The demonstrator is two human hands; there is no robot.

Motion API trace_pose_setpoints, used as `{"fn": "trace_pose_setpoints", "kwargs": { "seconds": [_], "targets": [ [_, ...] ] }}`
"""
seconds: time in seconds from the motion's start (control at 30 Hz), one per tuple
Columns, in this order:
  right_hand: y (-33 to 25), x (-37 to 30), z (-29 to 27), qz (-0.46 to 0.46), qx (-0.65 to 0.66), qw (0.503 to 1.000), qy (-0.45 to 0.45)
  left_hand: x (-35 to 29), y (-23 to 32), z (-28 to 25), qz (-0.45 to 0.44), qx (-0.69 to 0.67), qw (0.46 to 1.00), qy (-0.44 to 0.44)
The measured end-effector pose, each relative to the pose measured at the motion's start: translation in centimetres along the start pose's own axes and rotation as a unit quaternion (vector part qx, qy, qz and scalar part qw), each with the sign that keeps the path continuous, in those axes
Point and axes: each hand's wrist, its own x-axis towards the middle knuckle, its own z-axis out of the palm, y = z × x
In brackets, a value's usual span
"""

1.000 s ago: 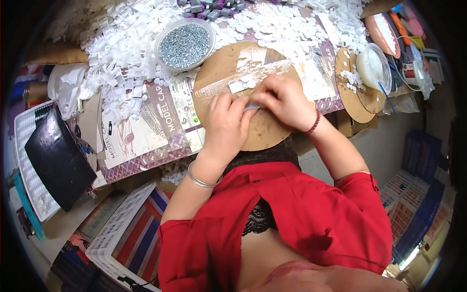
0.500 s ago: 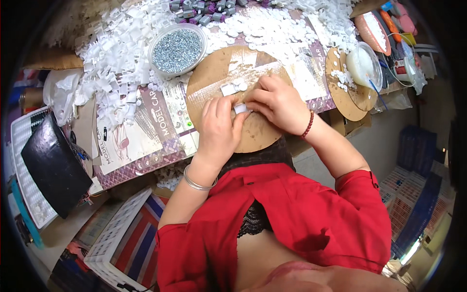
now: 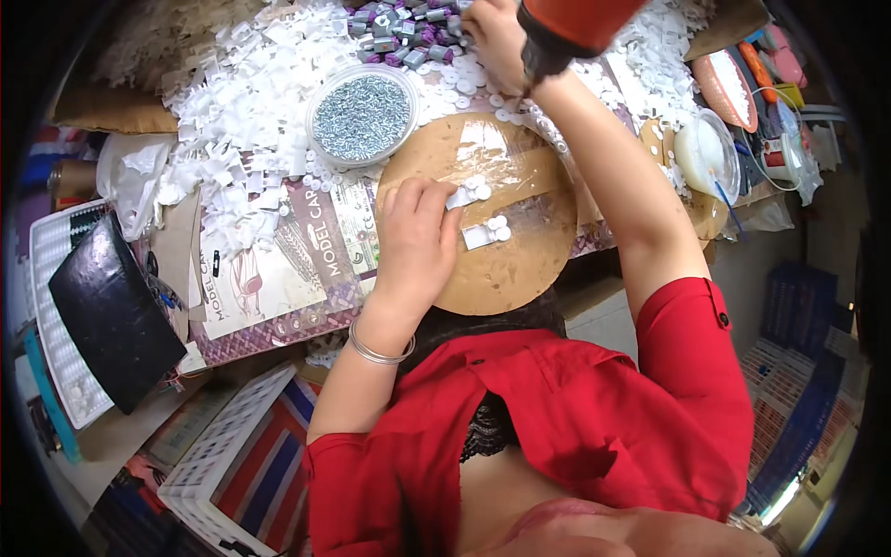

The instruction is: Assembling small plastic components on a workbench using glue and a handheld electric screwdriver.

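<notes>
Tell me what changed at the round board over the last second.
The right hand left the round wooden board and reached far forward to the pile of small grey parts among the white pieces. The left hand stayed on the board, fingers on a small white part. The bowl of screws did not move.

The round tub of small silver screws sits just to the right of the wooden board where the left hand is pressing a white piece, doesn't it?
Not quite. In the head view the round tub of silver screws sits up and to the left of the round wooden board, not to its right. The rest holds: the left hand presses a small white piece on that board.
</notes>
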Motion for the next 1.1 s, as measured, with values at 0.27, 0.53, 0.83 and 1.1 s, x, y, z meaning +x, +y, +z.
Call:
{"fn": "trace_pose_setpoints", "kwargs": {
  "seconds": [0.27,0.53,0.83,1.1],
  "targets": [
    [6.6,-9.3,-0.3,-0.215,0.207,0.954,0.015,-0.2,-0.6,0.1,0.016,-0.019,1.000,0.006],
    [4.3,-14.2,-1.1,-0.220,0.313,0.911,-0.153,0.3,-0.2,0.4,-0.009,-0.029,0.999,0.025],
    [5.2,-4.1,1.5,-0.292,0.107,0.949,0.051,0.4,-0.1,0.4,0.075,-0.018,0.996,0.045],
    [6.3,2.1,3.5,-0.088,0.076,0.992,-0.056,0.8,-0.4,-0.3,0.069,-0.014,0.997,0.003]
  ]
}}
